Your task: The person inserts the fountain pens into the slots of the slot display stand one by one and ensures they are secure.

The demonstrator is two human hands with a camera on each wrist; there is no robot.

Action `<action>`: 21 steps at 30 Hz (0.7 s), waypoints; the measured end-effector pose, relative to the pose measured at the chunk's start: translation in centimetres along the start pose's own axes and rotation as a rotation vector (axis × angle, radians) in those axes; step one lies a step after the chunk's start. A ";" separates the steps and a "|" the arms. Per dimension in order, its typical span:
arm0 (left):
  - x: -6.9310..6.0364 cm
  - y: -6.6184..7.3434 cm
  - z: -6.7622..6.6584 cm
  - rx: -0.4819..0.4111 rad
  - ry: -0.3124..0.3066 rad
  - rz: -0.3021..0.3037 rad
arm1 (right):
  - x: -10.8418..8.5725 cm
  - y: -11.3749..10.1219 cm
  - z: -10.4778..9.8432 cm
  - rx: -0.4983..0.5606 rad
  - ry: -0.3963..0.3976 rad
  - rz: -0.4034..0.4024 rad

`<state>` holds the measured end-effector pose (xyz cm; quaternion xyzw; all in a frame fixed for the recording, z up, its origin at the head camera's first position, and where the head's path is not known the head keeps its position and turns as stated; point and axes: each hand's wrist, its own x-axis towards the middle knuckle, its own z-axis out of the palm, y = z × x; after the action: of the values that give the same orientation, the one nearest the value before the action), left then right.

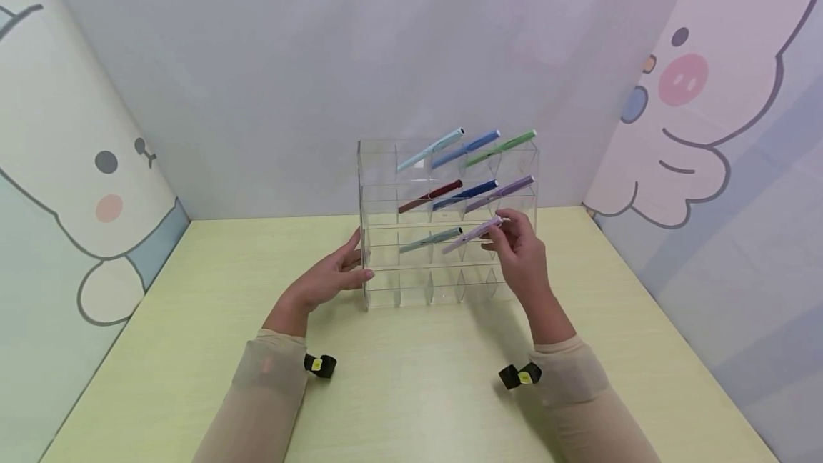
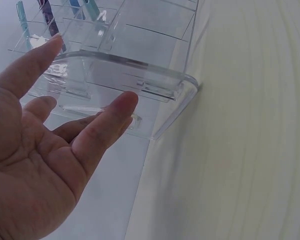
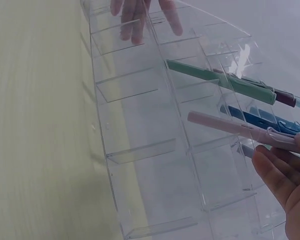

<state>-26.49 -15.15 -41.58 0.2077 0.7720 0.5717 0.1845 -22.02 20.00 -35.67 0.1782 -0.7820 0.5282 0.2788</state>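
Note:
A clear acrylic pen rack [image 1: 361, 177] with stepped tiers stands on the table. My right hand [image 1: 524, 256] pinches a pale lilac pen [image 1: 472, 234] near its capped upper end. The pen's lower end lies in the third tier, just right of a grey-green pen [image 1: 431, 239]. Against the rack's left side panel, my left hand [image 1: 328, 277] rests with its thumb at the front and fingers extended; it holds no pen. In the left wrist view, the fingers of this hand [image 2: 50, 150] are spread beside the panel.
On the top tier lean a light blue pen [image 1: 431, 150], a blue pen [image 1: 466, 148] and a green pen [image 1: 500, 148]. Below them are a dark red pen [image 1: 431, 196], a navy pen [image 1: 466, 194] and a purple pen [image 1: 500, 193]. Printed curtains surround the table [image 1: 411, 391].

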 end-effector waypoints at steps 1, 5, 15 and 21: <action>0.0 0.0 0.0 -0.001 -0.001 0.000 | 0.0 0.0 0.0 -0.003 -0.004 0.002; 0.0 0.1 0.0 0.002 0.002 0.000 | 0.0 -0.3 0.1 -0.022 -0.017 0.022; 0.0 0.1 0.0 0.000 0.004 -0.013 | 0.0 0.5 0.0 -0.069 -0.019 0.046; 0.0 0.0 0.0 0.004 0.007 -0.014 | 0.1 0.5 -0.1 -0.077 -0.021 0.079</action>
<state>-26.50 -15.18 -41.56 0.2009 0.7752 0.5695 0.1852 -22.31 20.24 -35.95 0.1420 -0.8110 0.5064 0.2563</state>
